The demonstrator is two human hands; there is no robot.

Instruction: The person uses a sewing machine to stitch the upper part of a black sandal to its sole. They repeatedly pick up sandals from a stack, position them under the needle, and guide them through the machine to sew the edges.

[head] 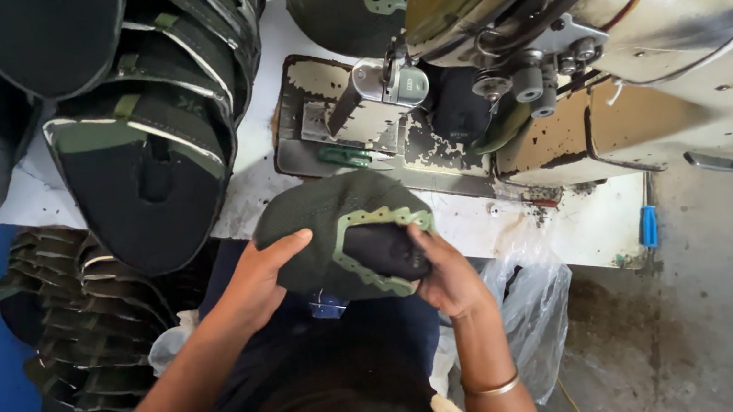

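Both hands, left hand (255, 286) and right hand (448, 276), grip a dark shoe upper (342, 237), its underside hidden.

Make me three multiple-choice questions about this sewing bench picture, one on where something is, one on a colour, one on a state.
1. Where is the shoe upper that the hands hold?
A. under the needle
B. in front of the sewing machine, above the lap
C. on the floor

2. What colour is its collar trim?
A. light green
B. red
C. white

3. How is the upper held?
A. by both hands
B. by one hand
C. lying loose

Answers: 1 B, it sits clear of the machine bed. 2 A, a pale green band rings the opening. 3 A, the left hand and right hand both grip it.
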